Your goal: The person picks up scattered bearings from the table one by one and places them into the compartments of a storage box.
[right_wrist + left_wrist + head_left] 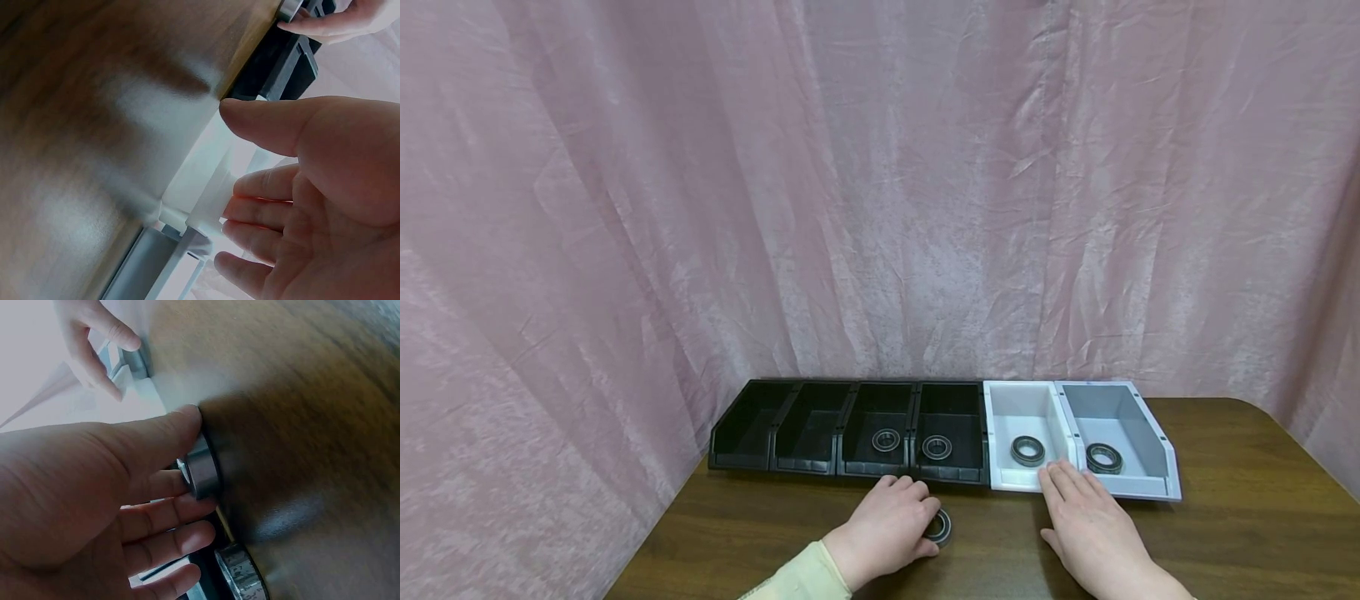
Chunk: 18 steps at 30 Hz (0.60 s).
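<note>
My left hand (891, 527) is low over the table before the black bins. In the left wrist view, its thumb and fingers pinch a ring-shaped ball bearing (206, 469); in the head view, part of this bearing (942, 527) shows beside the fingers. Another bearing (240, 572) stands close by the fingertips in the left wrist view, and my hand hides it from the head camera. With fingers straight and nothing held, my right hand (1093, 525) hovers at the front of the white bin (1022, 478) and grey bin (1138, 487); whether it touches them I cannot tell.
Several black bins (808, 465) stand in a row left of the white one. Single bearings lie in two black bins (886, 440), (937, 447), the white bin (1027, 451) and the grey bin (1104, 458). Pink curtain (925, 208) hangs behind the wooden table (760, 517).
</note>
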Each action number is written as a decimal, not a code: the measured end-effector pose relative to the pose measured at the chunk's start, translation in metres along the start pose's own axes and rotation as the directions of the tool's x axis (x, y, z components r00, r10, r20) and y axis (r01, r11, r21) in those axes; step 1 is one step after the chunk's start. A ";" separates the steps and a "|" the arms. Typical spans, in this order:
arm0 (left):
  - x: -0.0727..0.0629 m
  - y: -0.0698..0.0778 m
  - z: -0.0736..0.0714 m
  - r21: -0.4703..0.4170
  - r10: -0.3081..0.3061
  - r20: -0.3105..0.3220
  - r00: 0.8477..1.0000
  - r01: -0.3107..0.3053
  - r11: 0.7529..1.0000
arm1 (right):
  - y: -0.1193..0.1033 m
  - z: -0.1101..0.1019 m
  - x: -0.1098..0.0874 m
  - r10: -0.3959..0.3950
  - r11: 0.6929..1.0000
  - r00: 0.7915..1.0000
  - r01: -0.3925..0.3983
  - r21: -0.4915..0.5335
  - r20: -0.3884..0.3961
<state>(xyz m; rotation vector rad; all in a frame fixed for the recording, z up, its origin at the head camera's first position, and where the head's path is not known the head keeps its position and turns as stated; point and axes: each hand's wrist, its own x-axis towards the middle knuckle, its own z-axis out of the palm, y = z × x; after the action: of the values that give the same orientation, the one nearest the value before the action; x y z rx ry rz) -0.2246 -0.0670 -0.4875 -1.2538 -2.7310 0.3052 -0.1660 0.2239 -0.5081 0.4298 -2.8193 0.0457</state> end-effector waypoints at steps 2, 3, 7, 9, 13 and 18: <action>0.000 -0.001 0.001 -0.020 -0.002 -0.001 1.000 0.002 1.000 | 0.000 0.000 0.000 0.000 1.000 1.000 0.000 -0.002 0.003; 0.000 -0.001 0.001 -0.027 -0.003 -0.001 1.000 0.003 1.000 | 0.000 0.000 0.000 0.000 1.000 1.000 0.000 -0.001 0.003; 0.001 -0.002 0.002 -0.043 -0.006 0.000 1.000 0.006 0.999 | 0.000 0.001 0.000 0.000 1.000 1.000 0.000 0.003 -0.004; 0.001 -0.001 0.002 -0.039 -0.004 0.000 1.000 0.004 0.999 | 0.000 0.001 0.000 -0.002 1.000 1.000 0.002 0.008 -0.009; 0.000 -0.001 0.001 -0.029 0.004 -0.011 1.000 -0.004 1.000 | -0.001 0.001 0.000 -0.004 1.000 1.000 0.005 0.014 -0.013; -0.001 -0.002 -0.002 -0.013 0.013 -0.046 0.999 -0.013 1.000 | 0.000 0.001 0.000 -0.005 1.000 1.000 0.005 0.007 -0.006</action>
<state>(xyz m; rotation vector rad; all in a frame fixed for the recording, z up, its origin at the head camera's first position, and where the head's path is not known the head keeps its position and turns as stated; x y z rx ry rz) -0.2255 -0.0686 -0.4848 -1.2661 -2.6918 0.2570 -0.1659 0.2241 -0.5089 0.4375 -2.8126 0.0552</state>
